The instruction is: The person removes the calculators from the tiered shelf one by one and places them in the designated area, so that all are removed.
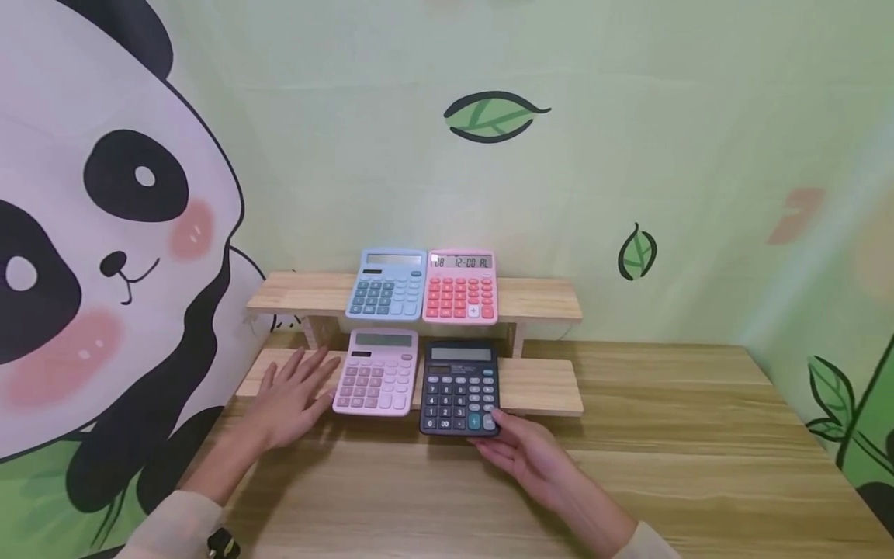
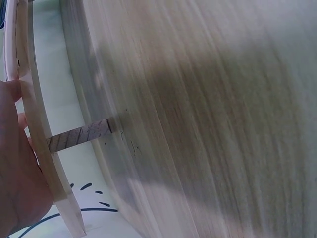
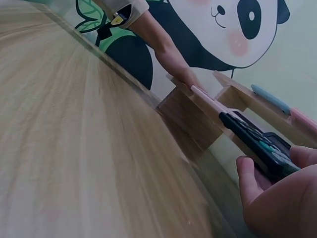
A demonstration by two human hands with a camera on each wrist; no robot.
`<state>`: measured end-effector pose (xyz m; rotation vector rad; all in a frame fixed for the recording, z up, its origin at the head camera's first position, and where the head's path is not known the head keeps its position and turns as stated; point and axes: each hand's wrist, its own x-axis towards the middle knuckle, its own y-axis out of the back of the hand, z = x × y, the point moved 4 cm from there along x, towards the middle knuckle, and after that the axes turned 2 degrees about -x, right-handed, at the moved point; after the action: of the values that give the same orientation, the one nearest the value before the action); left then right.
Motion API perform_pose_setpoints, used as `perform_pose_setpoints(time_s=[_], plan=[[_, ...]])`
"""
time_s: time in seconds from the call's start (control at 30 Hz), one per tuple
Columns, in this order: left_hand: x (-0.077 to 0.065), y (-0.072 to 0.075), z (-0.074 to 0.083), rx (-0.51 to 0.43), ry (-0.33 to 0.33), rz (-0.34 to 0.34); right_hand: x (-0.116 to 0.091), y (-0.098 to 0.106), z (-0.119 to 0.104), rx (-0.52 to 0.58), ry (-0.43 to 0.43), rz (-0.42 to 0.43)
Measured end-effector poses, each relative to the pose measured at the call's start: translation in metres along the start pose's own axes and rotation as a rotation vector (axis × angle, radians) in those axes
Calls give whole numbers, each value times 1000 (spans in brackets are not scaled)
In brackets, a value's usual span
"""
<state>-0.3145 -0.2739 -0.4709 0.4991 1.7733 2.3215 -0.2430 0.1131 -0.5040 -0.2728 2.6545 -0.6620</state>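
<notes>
My right hand (image 1: 534,460) grips the lower right corner of a black calculator (image 1: 459,388), thumb on top and fingers beneath. That calculator lies over the lower shelf board (image 1: 541,386), its near end jutting past the front edge. Left of it a pale pink calculator (image 1: 377,373) sits on the same board. My left hand (image 1: 289,400) rests with spread fingers on the board's left end, its thumb close to the pale pink calculator. On the upper board (image 1: 541,299) a blue calculator (image 1: 387,285) and a pink-red calculator (image 1: 461,287) stand side by side.
The two-tier wooden stand is on a wood-grain table (image 1: 670,442). Behind it hangs a green backdrop (image 1: 363,140) with a large panda print (image 1: 140,256) at the left. A support post (image 2: 81,136) holds up the lower board.
</notes>
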Motion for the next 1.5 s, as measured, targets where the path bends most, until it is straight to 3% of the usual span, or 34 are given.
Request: perform_pose_setpoints(time_s=[0.23,0.4,0.67,0.97,1.27,1.4,1.5], plan=[[1,-5,2,15,-11,21,7,-7,3,13,18,26],[1,-5,4,30,-1,5,2,-9,1,-68,47,16],[-3,-2,-2,35,9,12,-7,-10,-2,-172,46,-88],[-3,-5,-5,30,17,2,-2,3,-12,-237,126,-84],[-1,-4,-4,39,16,13,-26,36,-68,-339,198,-39],[-1,-5,-3,44,6,20,-46,58,-101,-333,256,25],[0,-5,-3,45,6,21,-59,74,-126,-301,315,28]])
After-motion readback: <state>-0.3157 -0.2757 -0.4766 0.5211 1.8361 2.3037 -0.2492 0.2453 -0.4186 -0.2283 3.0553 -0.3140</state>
